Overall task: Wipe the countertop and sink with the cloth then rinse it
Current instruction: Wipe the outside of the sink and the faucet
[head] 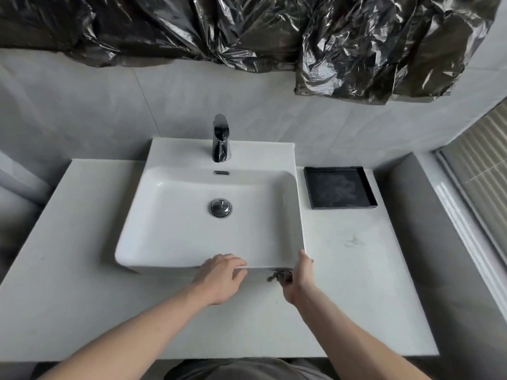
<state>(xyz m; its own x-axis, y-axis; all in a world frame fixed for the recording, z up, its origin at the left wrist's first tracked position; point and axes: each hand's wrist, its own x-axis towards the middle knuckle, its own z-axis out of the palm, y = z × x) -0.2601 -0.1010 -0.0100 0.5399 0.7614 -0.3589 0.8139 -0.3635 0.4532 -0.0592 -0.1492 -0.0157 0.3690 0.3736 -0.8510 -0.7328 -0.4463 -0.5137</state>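
Observation:
A white rectangular sink [175, 250] stands on a pale countertop [82, 297], with a chrome faucet [220, 141] at its back and a metal drain plug [220, 207] in the basin. My left hand [219, 278] rests on the sink's front rim, fingers lying over the edge. My right hand [297, 278] is at the sink's front right corner and holds a small dark grey cloth [277, 277] against the outer wall below the rim. Most of the cloth is hidden by the hand.
A black shallow tray [367, 185] lies on the countertop right of the sink. A faint dark smudge [354, 241] marks the counter in front of it. Crumpled black plastic [356, 50] hangs over the grey tiled wall. A window ledge [466, 229] runs along the right.

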